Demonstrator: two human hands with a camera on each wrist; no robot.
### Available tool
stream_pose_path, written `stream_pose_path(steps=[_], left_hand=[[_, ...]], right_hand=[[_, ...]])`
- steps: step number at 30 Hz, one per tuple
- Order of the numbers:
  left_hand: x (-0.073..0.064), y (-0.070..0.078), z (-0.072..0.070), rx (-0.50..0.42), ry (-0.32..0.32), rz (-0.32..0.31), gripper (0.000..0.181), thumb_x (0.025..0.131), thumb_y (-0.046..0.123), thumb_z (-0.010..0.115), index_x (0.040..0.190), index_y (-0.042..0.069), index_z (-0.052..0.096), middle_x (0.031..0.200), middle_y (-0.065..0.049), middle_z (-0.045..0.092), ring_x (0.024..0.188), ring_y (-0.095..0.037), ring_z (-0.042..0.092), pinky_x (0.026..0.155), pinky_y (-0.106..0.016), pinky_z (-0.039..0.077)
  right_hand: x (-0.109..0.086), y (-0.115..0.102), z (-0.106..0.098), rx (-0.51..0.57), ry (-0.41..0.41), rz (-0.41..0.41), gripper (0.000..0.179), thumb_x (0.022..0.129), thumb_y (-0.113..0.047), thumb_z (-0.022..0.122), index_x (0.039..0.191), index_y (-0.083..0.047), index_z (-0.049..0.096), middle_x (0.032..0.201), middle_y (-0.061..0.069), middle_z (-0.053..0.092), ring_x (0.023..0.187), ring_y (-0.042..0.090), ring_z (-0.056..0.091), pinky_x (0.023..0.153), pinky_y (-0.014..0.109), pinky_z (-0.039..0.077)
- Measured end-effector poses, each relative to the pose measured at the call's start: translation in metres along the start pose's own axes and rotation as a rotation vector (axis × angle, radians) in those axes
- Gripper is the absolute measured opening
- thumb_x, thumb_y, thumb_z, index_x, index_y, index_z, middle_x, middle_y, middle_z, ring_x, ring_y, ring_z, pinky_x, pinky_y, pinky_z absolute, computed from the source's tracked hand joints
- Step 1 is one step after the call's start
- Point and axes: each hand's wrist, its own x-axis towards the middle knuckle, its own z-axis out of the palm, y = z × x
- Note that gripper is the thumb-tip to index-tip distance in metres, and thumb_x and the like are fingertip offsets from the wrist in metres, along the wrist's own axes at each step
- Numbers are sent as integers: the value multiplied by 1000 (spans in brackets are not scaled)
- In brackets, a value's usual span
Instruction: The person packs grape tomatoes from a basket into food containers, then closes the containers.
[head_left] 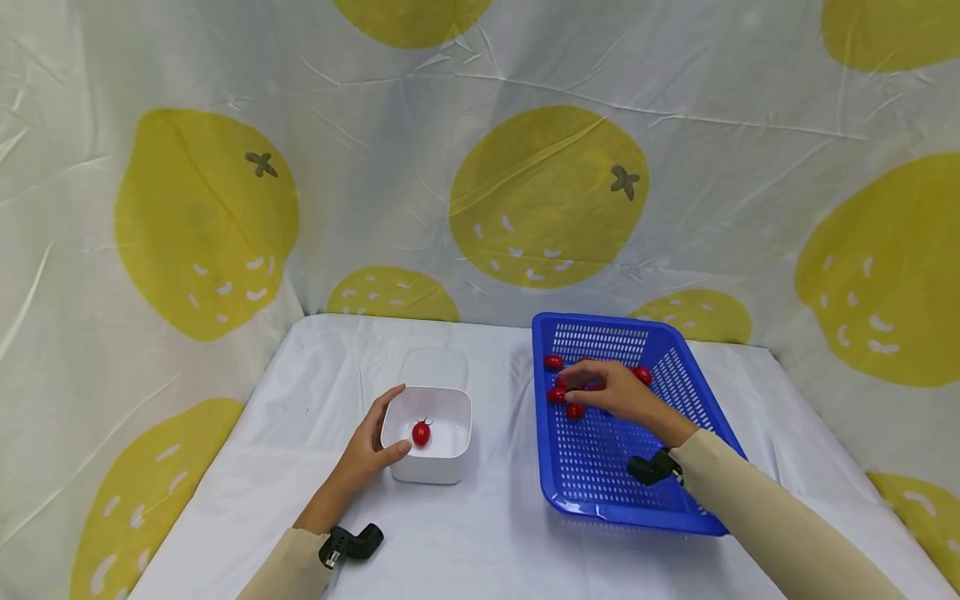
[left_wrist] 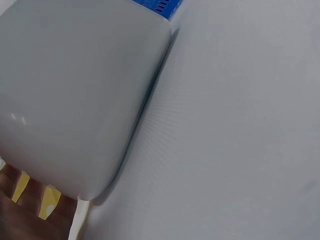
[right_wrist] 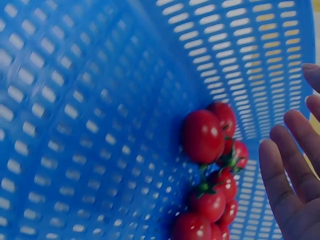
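Observation:
On the left of the table, my left hand (head_left: 373,433) holds a square white plastic container (head_left: 429,472) at its left side, with the thumb near the front rim. Inside that container lies one cherry tomato (head_left: 422,433) with a green stem. In the left wrist view, the container's outer wall (left_wrist: 85,95) hides most of the hand. My right hand (head_left: 622,393) reaches into a blue plastic basket (head_left: 551,467), above a group of cherry tomatoes (right_wrist: 202,136). Its fingers are spread and relaxed in the right wrist view, apart from the fruit, and nothing is held.
A translucent lid or flap (head_left: 435,368) lies just behind the white container. White cloth covers the table (head_left: 480,542). Behind it hangs a curtain (head_left: 375,167) printed with yellow lemons. The basket's raised walls surround the tomatoes.

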Motion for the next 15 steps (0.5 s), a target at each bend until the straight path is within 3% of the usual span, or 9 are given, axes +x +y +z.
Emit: stream_pose_path(steps=[8, 15], left_hand=[[0, 1, 1, 9, 5, -5, 77, 85, 7, 64, 151, 23, 27, 155, -11, 26, 141, -32, 24, 110, -55, 21], [0, -1, 0, 11, 10, -8, 77, 85, 10, 65, 151, 23, 28, 154, -10, 27, 141, -31, 24, 111, -55, 21]], right_hand=[[-3, 9, 0, -131, -25, 84, 40, 85, -20, 74, 121, -5, 66, 119, 12, 66, 114, 34, 58, 93, 49, 49], [-3, 18, 1, -221, -62, 50, 33, 85, -18, 75, 116, -9, 70, 113, 10, 69, 109, 34, 60, 92, 53, 49]])
